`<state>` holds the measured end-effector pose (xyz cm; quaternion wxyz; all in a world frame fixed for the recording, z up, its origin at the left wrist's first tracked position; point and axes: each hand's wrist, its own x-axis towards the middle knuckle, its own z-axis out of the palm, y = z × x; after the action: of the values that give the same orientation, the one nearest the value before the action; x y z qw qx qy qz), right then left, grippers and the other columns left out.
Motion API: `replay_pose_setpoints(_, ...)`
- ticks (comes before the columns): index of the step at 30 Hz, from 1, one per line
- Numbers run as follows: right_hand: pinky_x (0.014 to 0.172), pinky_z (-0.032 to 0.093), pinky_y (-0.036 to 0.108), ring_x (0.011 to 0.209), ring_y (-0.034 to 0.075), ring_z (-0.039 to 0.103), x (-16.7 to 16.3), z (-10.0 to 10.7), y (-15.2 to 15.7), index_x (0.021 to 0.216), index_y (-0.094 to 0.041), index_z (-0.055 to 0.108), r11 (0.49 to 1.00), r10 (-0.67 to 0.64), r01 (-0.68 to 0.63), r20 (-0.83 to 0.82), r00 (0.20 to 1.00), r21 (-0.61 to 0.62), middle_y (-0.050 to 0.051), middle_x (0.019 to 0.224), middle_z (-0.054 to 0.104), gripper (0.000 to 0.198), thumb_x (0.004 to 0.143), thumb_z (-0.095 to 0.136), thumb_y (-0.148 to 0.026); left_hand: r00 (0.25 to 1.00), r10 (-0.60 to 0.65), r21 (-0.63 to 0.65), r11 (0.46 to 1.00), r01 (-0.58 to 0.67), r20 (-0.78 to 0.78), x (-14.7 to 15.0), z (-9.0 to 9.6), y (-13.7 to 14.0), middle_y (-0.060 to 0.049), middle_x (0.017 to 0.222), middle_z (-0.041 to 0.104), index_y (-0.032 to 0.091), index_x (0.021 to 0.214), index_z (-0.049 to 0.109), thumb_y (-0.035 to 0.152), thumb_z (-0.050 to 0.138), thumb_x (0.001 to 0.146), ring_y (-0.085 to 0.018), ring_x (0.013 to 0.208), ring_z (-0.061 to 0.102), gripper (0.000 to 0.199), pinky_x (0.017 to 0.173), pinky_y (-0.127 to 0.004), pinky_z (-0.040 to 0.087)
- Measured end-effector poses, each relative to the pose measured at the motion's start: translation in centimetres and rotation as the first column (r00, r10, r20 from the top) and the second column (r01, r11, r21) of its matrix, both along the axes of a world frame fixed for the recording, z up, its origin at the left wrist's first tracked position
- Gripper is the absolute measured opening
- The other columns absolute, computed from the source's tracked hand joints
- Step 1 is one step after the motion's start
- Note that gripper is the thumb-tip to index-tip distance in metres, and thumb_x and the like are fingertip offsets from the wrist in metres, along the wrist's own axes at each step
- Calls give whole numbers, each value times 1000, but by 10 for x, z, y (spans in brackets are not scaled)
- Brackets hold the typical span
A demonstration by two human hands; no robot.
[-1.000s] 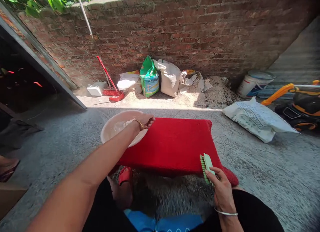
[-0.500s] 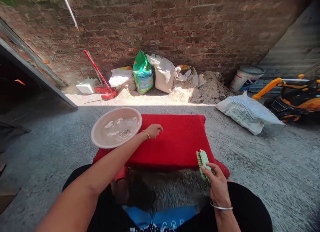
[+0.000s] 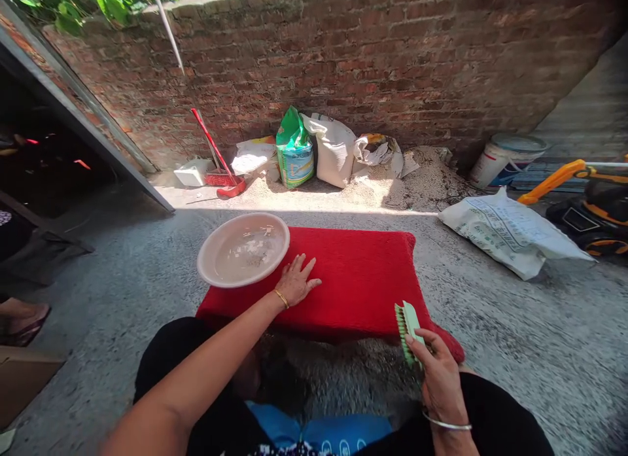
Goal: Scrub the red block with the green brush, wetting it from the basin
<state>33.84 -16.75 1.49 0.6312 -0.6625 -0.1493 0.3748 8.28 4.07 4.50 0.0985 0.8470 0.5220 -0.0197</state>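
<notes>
Left hand [image 3: 297,282] palm down on the red cloth [image 3: 363,266], fingers spread apart, nothing gripped. Gold bracelet [image 3: 282,299] on that wrist. Fingertips just beside the basin [image 3: 204,271], not in it. Basin is pale pink, round, part-filled with water [image 3: 235,256], sitting at the left end of the cloth.

Right hand [image 3: 439,371] clamped on a light green brush [image 3: 409,322], thumb on one side, fingers on the other. Bristles face left. Brush is over the near right part of the cloth; from where I'm standing, can't tell if it touches. Silver bracelet [image 3: 447,425] on the right wrist.

Cloth lies over something low and flat-topped; support hidden. Right near corner of the cloth sticks out toward the person's knee. Person sits close up, black trousers, blue thing [image 3: 333,433] between the legs.

Behind, along the brick wall [image 3: 343,63]: red dustpan [image 3: 231,190], green-and-blue bag [image 3: 296,152], white sack [image 3: 335,155], a gravelly heap [image 3: 422,178], bucket [image 3: 507,160]. Another white sack [image 3: 513,230] lies on the floor at right, near an orange-and-black machine [image 3: 591,214]. Far left: someone else's foot [image 3: 22,315], just above a cardboard box [image 3: 27,381].
</notes>
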Motion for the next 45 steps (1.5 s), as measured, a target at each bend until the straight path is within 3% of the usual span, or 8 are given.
replay_pose_setpoints(5,58,43,24,64,13,53,0,5,-2,83,-19,63,1000,-9,10,-32,999,26,-2,69,62,47,48,83,-42,987,140,25,990,-138,-75,19,-21,-20,-24,153,16,13,145,30,62,36,87,-36,142,13,76,111,-56,13)
replay_pose_setpoints(11,58,43,24,67,14,53,4,14,-8,87,-20,62,1000,12,-15,-87,996,-27,-2,75,61,49,50,82,-44,844,-523,35,852,523,119,54,-37,-74,-7,153,27,35,142,33,65,38,85,-25,142,20,64,114,-50,15)
replay_pose_setpoints(21,64,43,23,74,14,53,10,14,-16,86,-20,62,1000,-3,2,-100,995,-10,-2,80,62,48,50,82,-44,932,354,86,934,-347,-76,47,-11,47,-17,153,23,20,145,32,58,31,90,-34,141,20,66,111,-51,21)
replay_pose_setpoints(25,62,44,23,74,15,53,10,18,-15,85,-20,61,1000,-14,10,-143,990,-26,0,78,63,50,47,83,-46,999,-20,50,999,21,-29,91,-30,-6,-17,153,21,20,144,34,65,33,87,-33,142,15,72,113,-53,14)
replay_pose_setpoints(30,60,43,22,72,14,52,11,25,-16,85,-20,62,998,-38,30,-166,985,-51,-1,78,63,52,45,84,-44,801,-585,49,810,584,127,113,-36,-42,-3,153,27,37,140,36,65,36,86,-23,142,20,61,115,-49,15)
replay_pose_setpoints(34,59,42,21,71,13,51,11,23,-19,85,-21,62,999,-23,17,-166,986,-38,-1,76,62,50,47,84,-44,991,-126,107,987,120,54,86,-23,14,-7,154,26,31,141,38,57,35,90,-26,141,22,56,112,-47,23)
replay_pose_setpoints(39,60,42,21,70,12,51,8,17,-20,87,-21,61,1000,14,-15,-124,992,-7,-2,77,61,46,52,82,-43,919,392,143,913,-383,-40,89,-21,57,-21,149,30,15,141,39,54,32,91,-36,138,25,64,108,-53,26)
replay_pose_setpoints(45,60,42,22,70,13,52,3,18,-16,88,-20,61,1000,23,-24,-103,994,-6,-2,77,61,46,54,81,-44,877,-474,4,880,475,75,161,-36,-31,-8,152,30,29,139,42,66,34,86,-28,140,23,65,114,-46,19)
